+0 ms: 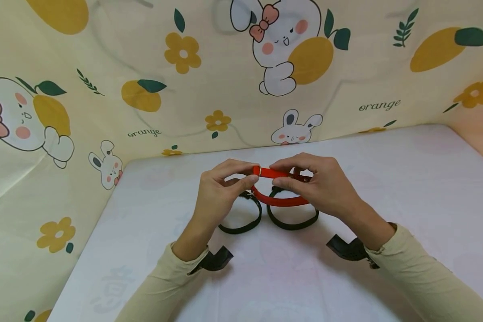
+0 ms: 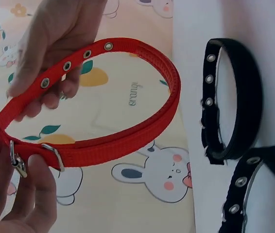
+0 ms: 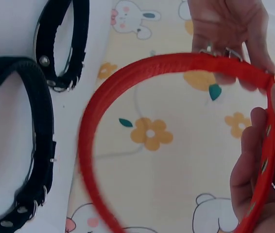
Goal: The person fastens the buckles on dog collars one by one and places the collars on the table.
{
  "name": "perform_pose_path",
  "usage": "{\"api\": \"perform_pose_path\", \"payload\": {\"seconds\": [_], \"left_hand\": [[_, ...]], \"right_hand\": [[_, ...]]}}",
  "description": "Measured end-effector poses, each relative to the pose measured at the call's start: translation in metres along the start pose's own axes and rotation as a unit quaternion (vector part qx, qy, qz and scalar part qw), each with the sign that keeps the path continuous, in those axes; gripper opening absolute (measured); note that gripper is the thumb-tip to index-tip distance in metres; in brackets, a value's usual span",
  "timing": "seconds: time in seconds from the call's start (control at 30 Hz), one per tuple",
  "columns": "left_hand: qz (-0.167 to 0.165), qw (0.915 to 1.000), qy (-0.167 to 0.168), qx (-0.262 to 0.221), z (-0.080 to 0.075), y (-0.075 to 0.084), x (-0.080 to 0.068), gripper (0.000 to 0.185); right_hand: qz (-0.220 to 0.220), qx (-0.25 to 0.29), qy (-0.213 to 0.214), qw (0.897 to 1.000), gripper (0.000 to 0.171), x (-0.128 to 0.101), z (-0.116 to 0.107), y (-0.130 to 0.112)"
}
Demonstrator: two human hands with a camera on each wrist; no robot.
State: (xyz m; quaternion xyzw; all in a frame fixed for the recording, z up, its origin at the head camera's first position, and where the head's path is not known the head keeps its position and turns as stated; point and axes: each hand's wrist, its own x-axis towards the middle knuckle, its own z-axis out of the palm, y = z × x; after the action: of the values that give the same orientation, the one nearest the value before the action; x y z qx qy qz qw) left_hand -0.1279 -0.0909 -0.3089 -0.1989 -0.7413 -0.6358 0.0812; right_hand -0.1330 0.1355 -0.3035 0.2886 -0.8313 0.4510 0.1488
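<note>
A red pet collar (image 1: 281, 202) is held up in front of me, bent into a loop. My left hand (image 1: 219, 192) pinches its buckle end between thumb and fingers. In the left wrist view the metal buckle (image 2: 17, 162) hangs by those fingertips. The strap part with metal eyelets (image 2: 67, 66) is gripped by my right hand (image 1: 324, 183). Strap and buckle end overlap at the left hand's fingertips. In the right wrist view the eyelet strap runs along the right hand's fingers (image 3: 247, 165), and the loop curves away from it.
Two black collars lie looped on the white table (image 1: 261, 286), behind and below the red one: a left black collar (image 1: 241, 230) and a right black collar (image 1: 293, 226). A patterned cloth (image 1: 225, 89) with rabbits and oranges stands behind and at the left.
</note>
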Motion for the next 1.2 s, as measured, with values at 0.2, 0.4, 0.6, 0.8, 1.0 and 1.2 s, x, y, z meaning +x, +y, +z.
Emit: {"api": "perform_pose_path", "payload": {"seconds": [0.2,0.4,0.6,0.8,1.0,1.2], "left_hand": [[-0.003,0.9991,0.042,-0.007,-0.010,0.002,0.003,0.025],[-0.004,0.9980,0.059,-0.021,-0.013,0.003,0.006,0.028],[-0.006,0.9988,0.049,0.006,-0.011,0.002,0.006,0.026],[-0.011,0.9991,0.034,0.024,-0.008,0.001,0.006,0.025],[-0.021,0.9991,0.023,0.027,-0.007,-0.002,0.005,0.025],[-0.010,0.9996,0.007,0.025,-0.007,-0.003,0.004,0.025]], "right_hand": [[0.032,-0.012,-0.001,0.999,0.027,0.002,-0.008,0.003],[0.038,-0.022,0.006,0.999,0.026,0.002,-0.012,0.007],[0.031,-0.028,0.013,0.999,0.024,0.001,-0.012,0.007],[0.024,-0.024,0.012,0.999,0.025,0.001,-0.011,0.006],[0.012,-0.028,0.007,1.000,0.025,0.002,-0.008,0.004],[-0.006,-0.030,0.000,1.000,0.025,0.002,-0.006,0.003]]}}
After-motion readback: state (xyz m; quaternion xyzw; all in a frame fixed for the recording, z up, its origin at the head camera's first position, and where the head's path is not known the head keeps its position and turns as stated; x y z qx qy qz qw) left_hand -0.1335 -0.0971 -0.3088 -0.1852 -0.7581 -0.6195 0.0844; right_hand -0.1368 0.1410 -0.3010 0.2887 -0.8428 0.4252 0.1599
